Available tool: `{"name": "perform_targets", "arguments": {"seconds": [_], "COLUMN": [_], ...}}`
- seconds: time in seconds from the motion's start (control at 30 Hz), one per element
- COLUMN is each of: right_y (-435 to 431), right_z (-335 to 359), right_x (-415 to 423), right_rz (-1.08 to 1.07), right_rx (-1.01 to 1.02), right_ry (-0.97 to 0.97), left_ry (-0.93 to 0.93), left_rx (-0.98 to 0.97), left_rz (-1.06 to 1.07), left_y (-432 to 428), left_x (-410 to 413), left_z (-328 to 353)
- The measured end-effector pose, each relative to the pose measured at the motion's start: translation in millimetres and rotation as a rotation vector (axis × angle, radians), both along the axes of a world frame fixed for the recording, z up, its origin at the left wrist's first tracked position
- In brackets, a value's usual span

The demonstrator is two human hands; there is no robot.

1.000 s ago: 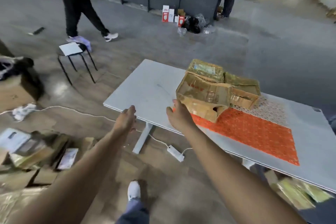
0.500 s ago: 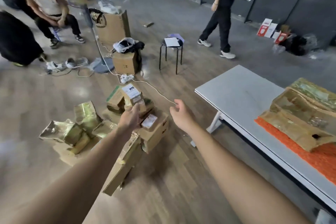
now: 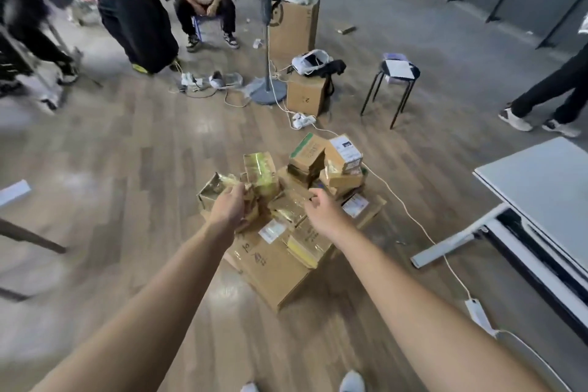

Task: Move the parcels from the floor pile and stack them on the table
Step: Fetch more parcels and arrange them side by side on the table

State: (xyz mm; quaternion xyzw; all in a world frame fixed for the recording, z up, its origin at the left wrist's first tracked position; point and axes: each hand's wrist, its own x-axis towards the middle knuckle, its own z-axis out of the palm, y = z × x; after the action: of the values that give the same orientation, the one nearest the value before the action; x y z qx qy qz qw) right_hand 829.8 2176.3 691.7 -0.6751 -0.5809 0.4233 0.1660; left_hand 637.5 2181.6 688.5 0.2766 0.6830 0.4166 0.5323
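Observation:
A pile of brown, tape-wrapped cardboard parcels (image 3: 273,261) lies on the wooden floor in the middle of the head view. Both my arms reach out over it. My left hand (image 3: 229,208) hovers above a shiny taped parcel (image 3: 211,189) at the pile's left side, fingers loosely bent, holding nothing. My right hand (image 3: 321,210) hangs over the pile's middle, fingers loosely curled and empty. Small labelled boxes (image 3: 345,153) sit at the far side of the pile. The white table (image 3: 541,181) shows only its corner at the right edge.
A white cable (image 3: 410,216) with a power brick (image 3: 479,315) runs between the pile and the table leg. Behind the pile stand a fan (image 3: 265,41), cardboard boxes (image 3: 307,94) and a black stool (image 3: 396,79). People sit at the back left; another walks at the right.
My view has swung left from the table and its stacked parcels to the floor pile. Both hands have moved from the table edge to just above the pile.

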Motion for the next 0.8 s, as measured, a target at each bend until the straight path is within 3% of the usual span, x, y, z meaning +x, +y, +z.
{"name": "perform_targets", "arguments": {"seconds": [0.27,0.5,0.8], "right_y": [42,102,135], "right_z": [-35,-83,-175], "right_x": [-23,-3,54], "right_rz": [0.014,-0.022,-0.206], "right_rx": [-0.058,-0.129,-0.278], "right_ry": [-0.054,-0.076,-0.066], "left_ry": [0.002,0.114,0.243], "left_rx": [-0.099,-0.172,-0.279], "left_rz": [0.003,-0.036,-0.379], "left_y": [25,86,149], "left_x": [-40,-34,53], "left_z": [-36,-65,-143]}}
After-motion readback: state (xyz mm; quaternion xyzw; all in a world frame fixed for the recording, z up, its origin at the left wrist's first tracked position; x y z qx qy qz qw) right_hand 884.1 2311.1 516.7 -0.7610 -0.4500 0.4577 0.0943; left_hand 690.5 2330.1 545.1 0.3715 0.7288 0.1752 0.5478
